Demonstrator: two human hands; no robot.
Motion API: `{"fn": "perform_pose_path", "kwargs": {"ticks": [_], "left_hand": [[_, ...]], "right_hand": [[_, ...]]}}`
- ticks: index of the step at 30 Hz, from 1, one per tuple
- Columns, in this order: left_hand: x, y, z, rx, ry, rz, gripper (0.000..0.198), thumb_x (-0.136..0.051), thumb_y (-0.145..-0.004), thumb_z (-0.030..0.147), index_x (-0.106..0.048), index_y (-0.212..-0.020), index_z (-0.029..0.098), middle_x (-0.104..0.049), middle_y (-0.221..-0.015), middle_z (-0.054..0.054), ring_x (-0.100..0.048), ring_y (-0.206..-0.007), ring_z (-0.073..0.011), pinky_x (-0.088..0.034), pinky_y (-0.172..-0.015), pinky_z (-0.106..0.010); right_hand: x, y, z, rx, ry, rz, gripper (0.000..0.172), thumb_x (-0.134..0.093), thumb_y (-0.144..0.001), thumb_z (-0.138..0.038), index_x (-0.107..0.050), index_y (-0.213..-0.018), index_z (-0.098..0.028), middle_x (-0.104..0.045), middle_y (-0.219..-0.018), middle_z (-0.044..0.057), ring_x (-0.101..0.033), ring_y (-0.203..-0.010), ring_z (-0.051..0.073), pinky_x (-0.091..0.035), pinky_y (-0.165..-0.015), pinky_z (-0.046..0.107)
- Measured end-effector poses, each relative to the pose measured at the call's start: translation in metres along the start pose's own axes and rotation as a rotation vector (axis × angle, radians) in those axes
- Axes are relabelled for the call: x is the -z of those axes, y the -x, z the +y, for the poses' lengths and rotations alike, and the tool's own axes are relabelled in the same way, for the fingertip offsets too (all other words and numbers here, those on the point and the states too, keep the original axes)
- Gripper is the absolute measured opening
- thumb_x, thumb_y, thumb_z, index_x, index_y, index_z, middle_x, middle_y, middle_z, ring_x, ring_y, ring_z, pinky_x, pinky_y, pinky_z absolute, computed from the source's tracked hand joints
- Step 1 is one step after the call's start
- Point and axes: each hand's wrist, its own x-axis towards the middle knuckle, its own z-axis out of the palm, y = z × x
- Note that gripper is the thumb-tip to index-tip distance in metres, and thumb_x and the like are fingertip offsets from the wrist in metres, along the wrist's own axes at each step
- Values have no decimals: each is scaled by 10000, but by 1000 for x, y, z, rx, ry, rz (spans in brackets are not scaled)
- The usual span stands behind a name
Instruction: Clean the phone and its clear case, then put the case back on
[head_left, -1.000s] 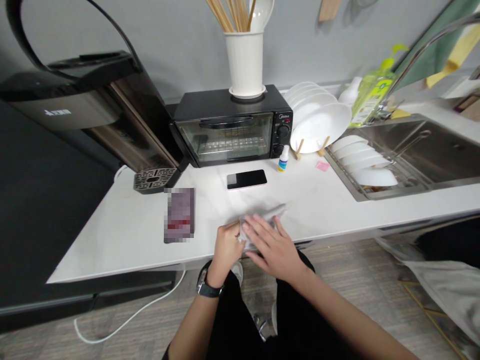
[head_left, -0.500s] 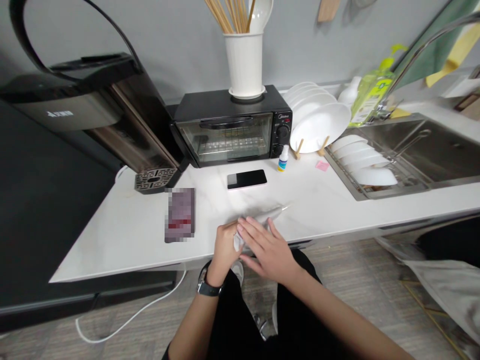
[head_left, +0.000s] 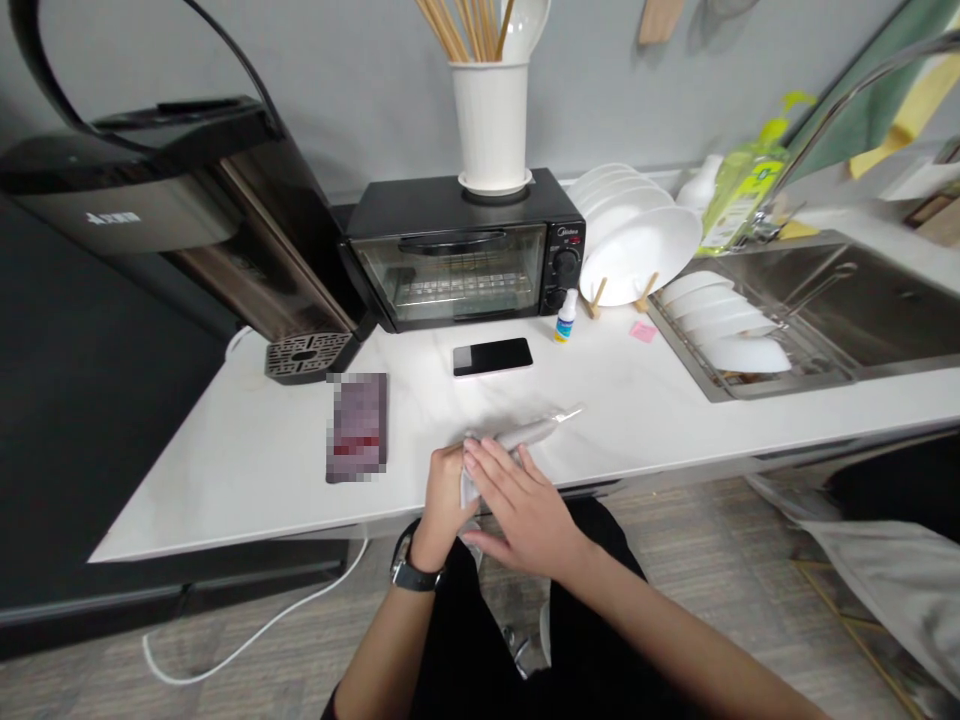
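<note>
Both hands (head_left: 442, 490) (head_left: 525, 510) pulled cloth (head_left: 531, 434) nearer counter (head_left: 247, 470) edge.

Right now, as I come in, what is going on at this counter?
A person at the white countertop has both hands on a pale cloth near its front edge. The left hand grips its near end; the right hand lies open and flat over it. The far end trails rightward to a point. A dark smartphone lies behind, before a black toaster oven.
</note>
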Motion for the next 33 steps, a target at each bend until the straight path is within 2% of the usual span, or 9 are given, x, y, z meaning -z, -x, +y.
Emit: {"fn": "perform_pose_path", "kwargs": {"ticks": [3, 7, 9, 13, 17, 21, 25, 27, 33], "left_hand": [[0, -1, 2, -3, 2, -16, 256, -599, -872, 228, -650, -624, 195, -689, -584, -33, -623, -503, -169, -487, -528, -264], [-6, -4, 8, 42, 26, -24, 220, -593, -986, 191, -811, -1010, 207, -839, -942, -66, -781, -779, -201, -601, -745, -279], [-8, -5, 9, 59, 52, -29, 244, -596, -1011, 208, -808, -1129, 231, -838, -1076, -64, -800, -911, -211, -614, -841, -293], [-5, -5, 8, 48, -3, -12, 235, -570, -963, 158, -791, -889, 188, -813, -818, -54, -743, -691, -184, -573, -677, -259], [0, -6, 5, 28, -39, 6, 348, -524, -898, 133, -576, -559, 195, -627, -518, -11, -557, -450, -138, -431, -495, -246], [-2, -6, 7, 37, -30, -9, 287, -565, -909, 133, -667, -647, 184, -711, -610, -21, -626, -510, -147, -469, -535, -240], [-6, -6, 9, 59, 13, -12, 206, -607, -977, 193, -811, -996, 207, -839, -967, -60, -774, -801, -193, -580, -742, -259], [-6, -6, 9, 67, 19, -7, 220, -603, -968, 186, -811, -1035, 206, -838, -978, -63, -768, -801, -191, -584, -754, -266], [3, -6, 5, 35, 0, 0, 302, -566, -858, 220, -555, -557, 197, -599, -510, -1, -502, -449, -130, -401, -480, -244]], "right_hand": [[9, 8, 21, -19, 27, -1, 753, -427, -1101, -457, -131, -1704, -117, -354, -1711, 129, -279, -1618, 270, -236, -1315, 564], [31, 24, 71, -276, 85, 93, 792, -461, -1090, -410, -42, -1718, -170, -365, -1708, 147, -306, -1606, 317, -243, -1296, 613], [33, 25, 77, -357, 91, 127, 805, -469, -1085, -413, -33, -1719, -176, -335, -1723, 146, -255, -1622, 338, -262, -1282, 633], [16, 14, 36, -266, 36, 94, 843, -480, -1072, -475, -69, -1710, -108, -300, -1732, 161, -140, -1648, 347, -295, -1270, 629], [1, 4, -1, -36, 2, 11, 793, -453, -1081, -498, -179, -1690, -71, -299, -1731, 142, -190, -1643, 290, -278, -1301, 555], [16, 11, 33, -108, 31, 44, 754, -451, -1092, -429, -134, -1706, -128, -385, -1697, 130, -299, -1611, 277, -240, -1311, 576], [33, 18, 74, -345, 73, 143, 776, -470, -1085, -414, -85, -1717, -178, -378, -1705, 127, -280, -1616, 317, -261, -1288, 619], [30, 16, 69, -357, 67, 147, 793, -474, -1081, -436, -86, -1716, -163, -349, -1718, 131, -214, -1634, 334, -277, -1277, 634], [10, 0, 12, -23, -20, -15, 769, -444, -1085, -511, -209, -1688, -97, -308, -1729, 123, -209, -1639, 273, -284, -1305, 535]]}}
